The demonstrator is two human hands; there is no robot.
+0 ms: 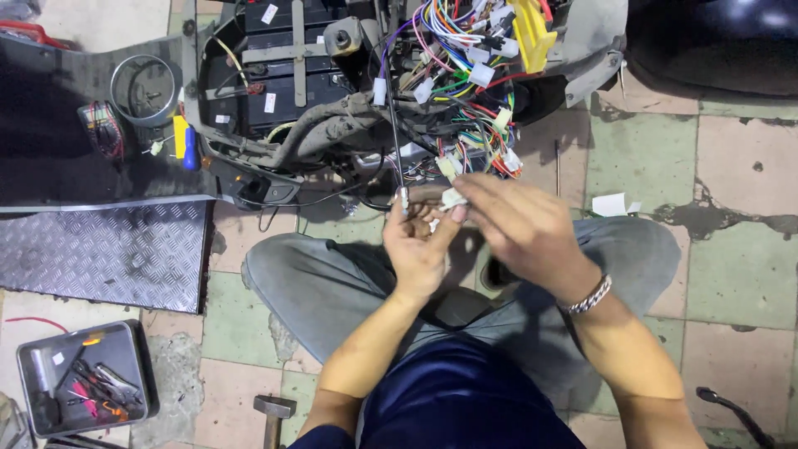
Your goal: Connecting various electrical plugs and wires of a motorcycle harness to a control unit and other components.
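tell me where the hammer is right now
In the head view the hammer lies on the floor at the bottom edge, left of the person's left arm and right of the grey tool tray.

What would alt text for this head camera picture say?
Seen from above, a left hand and right hand pinch a small white connector beside a scooter's tangle of coloured wires; a tool tray sits on the tiled floor.

Small white plastic connector point(453, 198) on a wire, pinched between both hands; just below the coloured wiring bundle point(465, 91)

Dim even light, soft shadows, slight motion blur, wide-angle distortion
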